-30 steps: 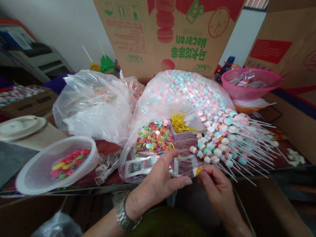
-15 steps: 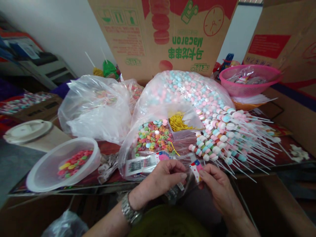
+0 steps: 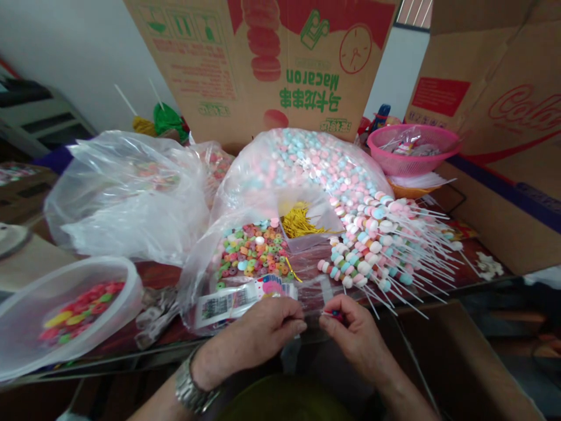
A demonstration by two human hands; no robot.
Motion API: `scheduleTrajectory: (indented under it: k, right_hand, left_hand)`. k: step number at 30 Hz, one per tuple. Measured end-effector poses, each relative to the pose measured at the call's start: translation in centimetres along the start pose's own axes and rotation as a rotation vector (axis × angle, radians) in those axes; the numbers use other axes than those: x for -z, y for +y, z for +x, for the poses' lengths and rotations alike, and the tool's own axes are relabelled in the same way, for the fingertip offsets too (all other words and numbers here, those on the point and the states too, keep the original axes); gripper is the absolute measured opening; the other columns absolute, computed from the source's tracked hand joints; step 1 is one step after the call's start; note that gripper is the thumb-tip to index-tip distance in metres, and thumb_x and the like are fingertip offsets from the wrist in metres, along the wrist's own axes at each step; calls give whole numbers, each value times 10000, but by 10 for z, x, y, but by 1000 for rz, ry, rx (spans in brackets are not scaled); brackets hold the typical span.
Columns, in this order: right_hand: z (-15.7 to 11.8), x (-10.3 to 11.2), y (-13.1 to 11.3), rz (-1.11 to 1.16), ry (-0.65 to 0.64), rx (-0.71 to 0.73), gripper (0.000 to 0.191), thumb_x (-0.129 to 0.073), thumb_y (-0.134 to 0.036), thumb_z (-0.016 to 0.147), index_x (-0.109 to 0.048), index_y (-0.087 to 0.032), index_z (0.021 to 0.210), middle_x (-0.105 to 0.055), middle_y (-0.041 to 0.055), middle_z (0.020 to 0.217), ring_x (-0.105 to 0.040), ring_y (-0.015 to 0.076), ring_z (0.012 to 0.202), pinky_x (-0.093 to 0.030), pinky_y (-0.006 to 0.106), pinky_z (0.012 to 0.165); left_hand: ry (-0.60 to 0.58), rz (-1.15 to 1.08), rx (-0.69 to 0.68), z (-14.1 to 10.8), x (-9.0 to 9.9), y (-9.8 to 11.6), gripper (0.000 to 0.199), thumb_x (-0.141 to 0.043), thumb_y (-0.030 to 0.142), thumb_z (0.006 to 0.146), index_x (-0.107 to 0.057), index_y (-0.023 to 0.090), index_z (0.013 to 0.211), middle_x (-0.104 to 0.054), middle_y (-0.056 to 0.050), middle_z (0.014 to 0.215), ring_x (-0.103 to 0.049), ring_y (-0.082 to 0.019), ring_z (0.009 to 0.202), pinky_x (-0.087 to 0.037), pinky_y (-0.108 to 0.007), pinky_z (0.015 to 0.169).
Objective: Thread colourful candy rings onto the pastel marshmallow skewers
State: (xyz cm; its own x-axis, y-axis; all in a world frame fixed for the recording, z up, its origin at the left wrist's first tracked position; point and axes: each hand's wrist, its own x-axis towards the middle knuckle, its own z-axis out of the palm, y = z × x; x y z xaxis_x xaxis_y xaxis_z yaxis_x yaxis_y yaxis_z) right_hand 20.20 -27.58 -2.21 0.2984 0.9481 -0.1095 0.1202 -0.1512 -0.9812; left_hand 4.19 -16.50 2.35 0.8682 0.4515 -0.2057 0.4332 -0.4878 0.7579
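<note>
My left hand, with a metal watch at the wrist, is closed in a pinch at the table's front edge, its fingertips at a clear plastic bag. Close on its right, my right hand pinches a small printed label, mostly hidden by the fingers. The clear plastic spans the short gap between both hands. Just beyond my left hand lie printed bags with barcodes. Colourful ring candies and a box of gold twist ties are behind them.
Marshmallow skewers with white sticks are piled at the right. A large bag of marshmallows stands behind. At left are a plastic bowl with candies and a crumpled clear bag. Cardboard boxes and a pink basket are at the back.
The view has shifted to the right. My right hand has closed further over the label, which showed more before. My hands remain close together with the plastic between them.
</note>
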Motion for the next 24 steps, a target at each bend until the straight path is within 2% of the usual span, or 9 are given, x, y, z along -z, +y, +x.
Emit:
scheduleTrajectory:
  k: [3, 5, 8, 10, 12, 15, 19, 22, 24]
  right_hand:
    - [-2, -8, 2, 9, 49, 3, 176, -597, -332, 779, -553, -184, 694, -457, -53, 575, -394, 103, 545, -313, 216, 505]
    - [-3, -8, 0, 27, 81, 6, 206, -606, -360, 775, -542, -185, 687, -456, -52, 577, -396, 104, 552, -317, 213, 512]
    - [-3, -2, -7, 124, -17, -31, 202, -641, -362, 747, -553, -182, 719, -464, -53, 606, -398, 100, 571, -333, 204, 528]
    - [-3, 3, -10, 166, -125, -38, 201, -647, -359, 746, -565, -176, 726, -472, -49, 622, -399, 98, 578, -339, 205, 540]
    - [-2, 5, -11, 134, -143, 2, 221, -629, -369, 768, -562, -172, 694, -468, -46, 609, -398, 100, 578, -336, 212, 547]
    - [0, 1, -6, -8, -49, 91, 306, -571, -408, 817, -536, -173, 625, -436, -47, 562, -385, 102, 553, -313, 215, 519]
    - [2, -1, -2, -218, 64, 175, 402, -432, -428, 901, -552, -171, 617, -467, -28, 540, -424, 109, 524, -317, 222, 491]
    - [10, 18, -5, -456, 262, 205, 472, -332, -411, 942, -507, -178, 571, -464, -11, 509, -435, 120, 496, -331, 232, 479]
    - [19, 42, -7, -789, 429, 239, 410, -373, -363, 930, -540, -170, 610, -541, 35, 594, -491, 154, 571, -369, 258, 536]
  left_hand:
    - [163, 1, 68, 2, -10, 0, 120, -555, 267, 773, -620, 181, 828, -608, -1, 752, -513, -138, 688, -385, -216, 610]
    - [204, -100, 119, 5, -19, -1, 95, -562, 254, 754, -597, 168, 740, -582, 13, 674, -495, -125, 631, -372, -208, 566]
    - [163, -213, 124, 8, -26, -4, 111, -561, 240, 742, -582, 161, 667, -558, 31, 614, -478, -107, 594, -354, -193, 539]
    - [110, -224, 96, 8, -23, -5, 110, -568, 246, 743, -596, 159, 683, -557, 36, 615, -476, -101, 596, -351, -189, 544]
    - [67, -230, 62, 6, -16, -5, 159, -558, 280, 771, -598, 155, 681, -534, 40, 598, -461, -94, 583, -348, -185, 542]
    - [58, -204, 1, 3, -10, -6, 255, -510, 331, 833, -604, 152, 677, -524, 32, 596, -459, -93, 585, -357, -184, 550]
    - [193, -69, -94, 0, -16, -16, 187, -553, 310, 836, -625, 165, 741, -591, 13, 662, -522, -103, 628, -391, -190, 592]
    - [327, 103, -200, -2, -18, -27, 240, -482, 278, 891, -615, 175, 720, -605, 6, 648, -547, -106, 617, -406, -198, 599]
    - [435, 184, -277, -5, -12, -33, 240, -446, 264, 913, -621, 184, 769, -631, -4, 687, -576, -116, 649, -426, -209, 622]
